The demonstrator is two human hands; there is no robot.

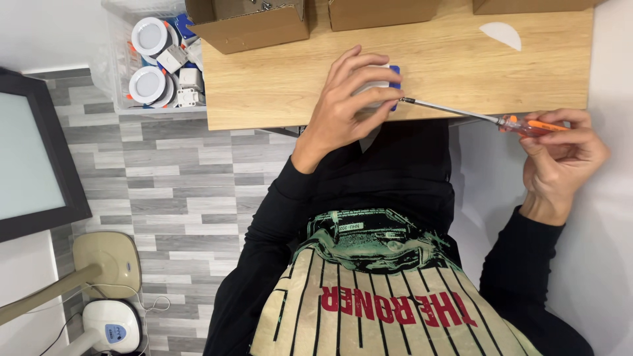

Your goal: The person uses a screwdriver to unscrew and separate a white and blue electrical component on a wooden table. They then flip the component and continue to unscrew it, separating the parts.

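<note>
My left hand (346, 105) presses down on a small white and blue box-shaped part (386, 84) at the front edge of the wooden table (461, 59), fingers wrapped over it. In my right hand (560, 155) is a long screwdriver (461, 112) with an orange handle; its thin metal shaft runs left and its tip touches the blue end of the part. Most of the part is hidden under my fingers.
Open cardboard boxes (254, 23) stand along the table's far side. A clear plastic bin (155, 62) at the left holds several round white lamps. A white half-round piece (501, 33) lies on the table. A dark-framed panel (30, 158) leans at the left, over grey plank floor.
</note>
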